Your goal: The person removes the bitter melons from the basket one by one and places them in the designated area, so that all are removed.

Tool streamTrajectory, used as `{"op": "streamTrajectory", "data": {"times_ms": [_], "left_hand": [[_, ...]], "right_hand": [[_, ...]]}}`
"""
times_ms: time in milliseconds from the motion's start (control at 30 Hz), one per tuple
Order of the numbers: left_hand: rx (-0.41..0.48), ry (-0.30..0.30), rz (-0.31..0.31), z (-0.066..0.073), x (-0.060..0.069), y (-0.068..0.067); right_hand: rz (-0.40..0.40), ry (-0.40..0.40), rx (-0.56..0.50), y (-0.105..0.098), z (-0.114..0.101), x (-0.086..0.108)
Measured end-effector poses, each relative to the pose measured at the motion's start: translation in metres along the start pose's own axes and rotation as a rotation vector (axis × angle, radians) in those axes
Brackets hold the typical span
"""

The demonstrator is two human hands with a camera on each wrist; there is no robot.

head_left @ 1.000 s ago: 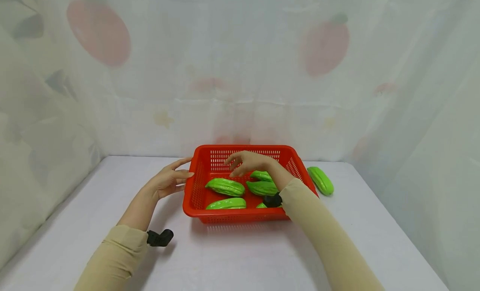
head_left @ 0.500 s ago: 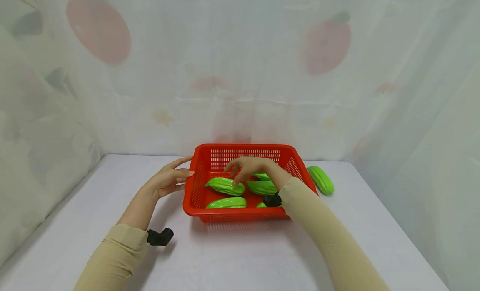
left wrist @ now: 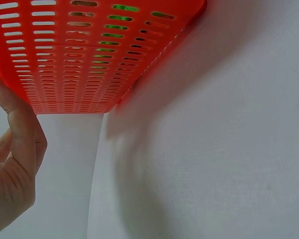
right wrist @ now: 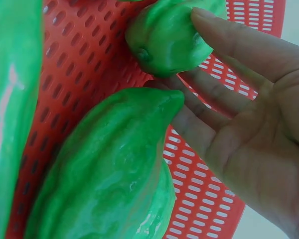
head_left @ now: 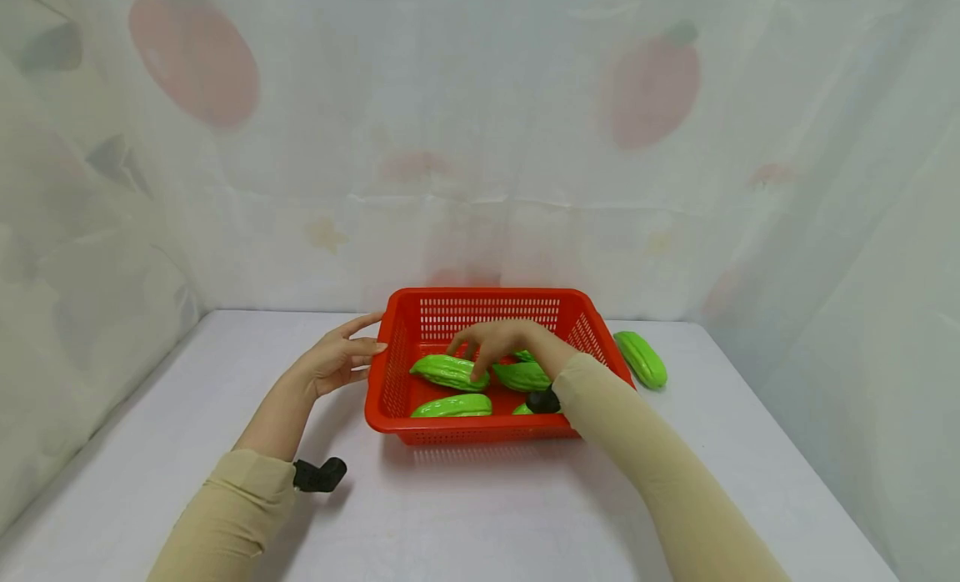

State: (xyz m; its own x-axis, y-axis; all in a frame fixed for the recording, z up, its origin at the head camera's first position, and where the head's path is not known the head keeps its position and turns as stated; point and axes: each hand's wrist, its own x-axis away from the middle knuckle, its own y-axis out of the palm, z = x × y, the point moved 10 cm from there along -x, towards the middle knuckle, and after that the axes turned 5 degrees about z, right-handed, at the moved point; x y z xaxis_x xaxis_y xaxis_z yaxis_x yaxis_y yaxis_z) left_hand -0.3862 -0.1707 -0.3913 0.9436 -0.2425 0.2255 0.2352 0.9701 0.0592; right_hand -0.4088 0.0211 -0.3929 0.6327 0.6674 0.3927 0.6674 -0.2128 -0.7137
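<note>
A red plastic basket (head_left: pixel 480 424) stands on the table with several green, ridged bitter melons inside. My left hand (head_left: pixel 337 361) holds its left rim, thumb over the edge and the other fingers spread along the outside. Inside the basket, my right hand (head_left: pixel 498 342) is around the right end of the left-hand bitter melon (head_left: pixel 446 371). Up close in the right wrist view, the thumb lies on that bitter melon (right wrist: pixel 164 37) and the other fingers pass behind it. Another bitter melon (right wrist: pixel 109 164) lies beside those fingers. My right hand and wrist partly hide the melons on the right.
One more bitter melon (head_left: pixel 641 360) lies on the white table (head_left: pixel 480 515), just outside the basket's right side. Nearer the front inside the basket is another bitter melon (head_left: pixel 452 406). A printed curtain (head_left: pixel 480 148) closes off the back and both sides.
My right hand has come down into the basket, from above the left-hand bitter melon to its right end. My left hand has stayed at the rim, and the basket has not visibly moved.
</note>
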Motion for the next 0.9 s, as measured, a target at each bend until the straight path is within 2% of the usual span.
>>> {"op": "streamTrajectory", "data": {"times_ms": [267,433,700,900], "left_hand": [[0.010,-0.001,0.001,0.000,0.000,0.001],[0.014,-0.003,0.001,-0.001,-0.001,0.003],[0.006,-0.003,-0.006,0.000,-0.002,0.005],[-0.002,-0.001,-0.002,0.002,0.001,0.004]], "right_hand": [[0.002,-0.013,0.024,0.000,-0.001,0.001],[0.018,-0.034,-0.024,-0.003,-0.003,0.004],[0.097,-0.053,-0.039,-0.014,-0.003,0.007],[0.123,-0.056,-0.073,-0.020,-0.002,0.007]]}}
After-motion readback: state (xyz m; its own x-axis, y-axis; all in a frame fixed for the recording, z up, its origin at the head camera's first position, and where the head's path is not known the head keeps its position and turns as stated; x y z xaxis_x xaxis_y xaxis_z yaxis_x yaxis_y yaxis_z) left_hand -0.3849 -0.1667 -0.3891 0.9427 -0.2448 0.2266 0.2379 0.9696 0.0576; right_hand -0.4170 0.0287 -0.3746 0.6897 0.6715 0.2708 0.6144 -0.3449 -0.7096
